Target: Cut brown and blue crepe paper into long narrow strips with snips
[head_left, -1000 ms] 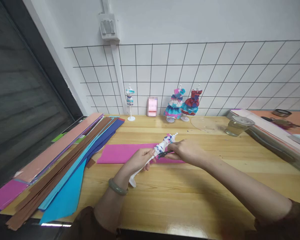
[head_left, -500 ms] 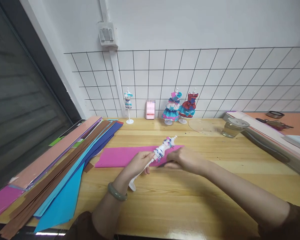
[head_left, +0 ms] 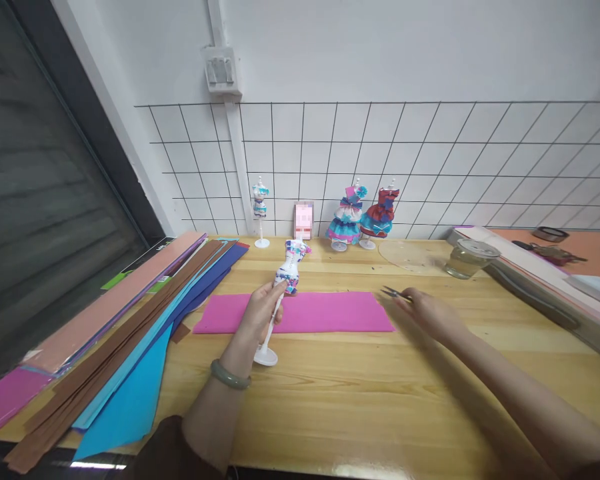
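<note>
My left hand is closed round the thin white stem of a miniature dress form, which leans slightly to the right over the table. White paper with blue, purple and pink trim wraps its torso, and its round white base hangs below my hand. Under it lies a folded strip of magenta crepe paper. To the right of that strip, my right hand grips small scissors, their metal tips pointing left and the handles mostly hidden by my fingers.
Coloured paper strips lie along the left side. At the back stand another dress form, a phone and two dressed forms. A lidded clear cup and a long plastic-wrapped pack are at the right.
My left hand has tipped the dress form more upright and moved it left. My right hand has moved right with the scissors, away from the form and off the magenta paper.
</note>
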Available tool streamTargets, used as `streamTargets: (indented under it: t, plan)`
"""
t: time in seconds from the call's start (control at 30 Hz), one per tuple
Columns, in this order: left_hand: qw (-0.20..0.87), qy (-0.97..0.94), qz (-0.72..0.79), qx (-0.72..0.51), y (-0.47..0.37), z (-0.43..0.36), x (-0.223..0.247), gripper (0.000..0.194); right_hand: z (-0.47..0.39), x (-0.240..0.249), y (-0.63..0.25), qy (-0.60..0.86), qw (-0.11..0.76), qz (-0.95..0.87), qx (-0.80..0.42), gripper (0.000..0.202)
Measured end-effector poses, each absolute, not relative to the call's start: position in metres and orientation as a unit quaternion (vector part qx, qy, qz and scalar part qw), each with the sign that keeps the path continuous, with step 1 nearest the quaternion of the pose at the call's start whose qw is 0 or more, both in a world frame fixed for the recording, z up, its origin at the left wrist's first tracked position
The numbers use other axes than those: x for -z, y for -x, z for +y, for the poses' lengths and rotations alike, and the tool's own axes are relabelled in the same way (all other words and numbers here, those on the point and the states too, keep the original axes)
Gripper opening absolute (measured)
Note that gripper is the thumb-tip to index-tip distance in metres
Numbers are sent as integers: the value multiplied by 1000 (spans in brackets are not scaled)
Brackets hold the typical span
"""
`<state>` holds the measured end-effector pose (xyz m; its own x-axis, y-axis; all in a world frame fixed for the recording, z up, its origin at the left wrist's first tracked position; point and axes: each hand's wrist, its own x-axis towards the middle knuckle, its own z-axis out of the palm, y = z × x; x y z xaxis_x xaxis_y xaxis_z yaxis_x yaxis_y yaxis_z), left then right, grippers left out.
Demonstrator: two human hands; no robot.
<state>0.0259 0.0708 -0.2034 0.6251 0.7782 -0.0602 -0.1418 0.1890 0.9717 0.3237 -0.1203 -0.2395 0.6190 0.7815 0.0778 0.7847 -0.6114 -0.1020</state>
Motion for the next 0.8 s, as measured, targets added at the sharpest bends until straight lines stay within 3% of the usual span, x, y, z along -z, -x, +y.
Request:
streamTargets:
  t: [0.17,0.33,0.43,0.57,0.67,0.8]
  plan:
    - [727,-548,261,-322,-30,67,206,21,-143,269,-356,922,27,-385,37,40]
    - [772,-505,227,-312,-31,61,204,17,-130,256,-315,913,35,-389,118,30]
    - [773,-509,203,-320,-31,57,204,16,-104,233,-260,834,199,-507,87,25]
    - [725,-575,188,-330,-30,50,203,18,-59,212,-182,708,436,-530,-167,30]
    - [652,-641,209,-347,-29,46,201,33,-31,209,-148,626,538,-488,-284,37]
    - [607,-666,230,-367,-28,45,201,43,-14,214,-137,556,613,-449,-335,40]
